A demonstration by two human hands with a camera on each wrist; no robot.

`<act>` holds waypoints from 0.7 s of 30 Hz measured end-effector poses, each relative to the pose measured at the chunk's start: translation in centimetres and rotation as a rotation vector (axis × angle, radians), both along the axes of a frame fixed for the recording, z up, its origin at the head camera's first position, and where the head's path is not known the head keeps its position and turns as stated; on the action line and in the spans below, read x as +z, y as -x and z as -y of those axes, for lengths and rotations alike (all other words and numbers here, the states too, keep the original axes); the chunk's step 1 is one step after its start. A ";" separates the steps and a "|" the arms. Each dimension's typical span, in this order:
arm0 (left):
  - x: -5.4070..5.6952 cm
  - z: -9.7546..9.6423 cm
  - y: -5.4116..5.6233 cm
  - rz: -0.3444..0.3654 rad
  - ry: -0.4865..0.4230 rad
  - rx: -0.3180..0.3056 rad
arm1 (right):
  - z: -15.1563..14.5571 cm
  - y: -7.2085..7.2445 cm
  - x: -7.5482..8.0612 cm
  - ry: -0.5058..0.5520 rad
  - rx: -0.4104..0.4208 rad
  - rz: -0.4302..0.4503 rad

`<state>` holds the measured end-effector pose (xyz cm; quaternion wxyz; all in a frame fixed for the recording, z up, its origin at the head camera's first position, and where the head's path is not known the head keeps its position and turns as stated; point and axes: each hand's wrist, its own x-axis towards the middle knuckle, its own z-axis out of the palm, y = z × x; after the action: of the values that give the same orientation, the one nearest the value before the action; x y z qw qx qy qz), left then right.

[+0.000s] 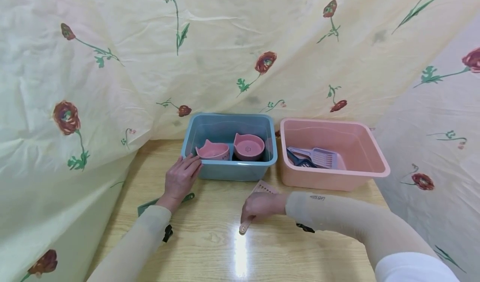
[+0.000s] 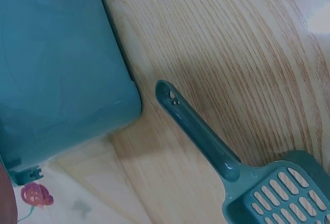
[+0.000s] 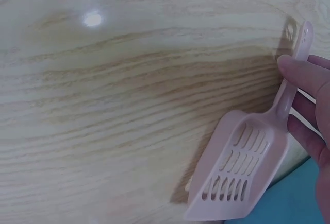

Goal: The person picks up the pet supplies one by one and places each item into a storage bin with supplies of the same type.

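My right hand holds a pale pink slotted litter scoop by its handle, thumb on one side and fingers on the other. The scoop's slotted head points towards the bins in the head view, close over the wooden table. My left hand rests its fingers on the near left rim of a blue plastic bin. Inside that bin sit two pink cat-eared bowls, one tilted and one facing up. A dark green litter scoop lies on the table under my left wrist.
Right of the blue bin stands a pink bin holding a lavender scoop and a dark blue scoop. Flowered cloth hangs behind and beside the table. A small black object shows beneath my right forearm.
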<state>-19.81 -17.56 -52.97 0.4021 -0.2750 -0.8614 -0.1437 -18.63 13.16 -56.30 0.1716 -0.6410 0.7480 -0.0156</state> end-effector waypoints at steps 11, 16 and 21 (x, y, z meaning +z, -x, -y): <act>-0.3 0.1 0.2 -0.057 -0.003 -0.012 | -0.4 -0.5 0.3 0.048 0.103 -0.087; -0.2 0.2 0.2 -0.051 -0.005 -0.017 | -0.6 -0.9 0.9 0.142 0.119 -0.008; -0.1 0.1 0.2 -0.039 0.008 -0.011 | -0.6 -1.5 2.0 0.170 0.039 0.128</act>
<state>-19.97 -17.67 -53.02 0.4169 -0.2842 -0.8524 -0.1372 -17.11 13.79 -54.34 0.1645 -0.6654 0.7188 -0.1166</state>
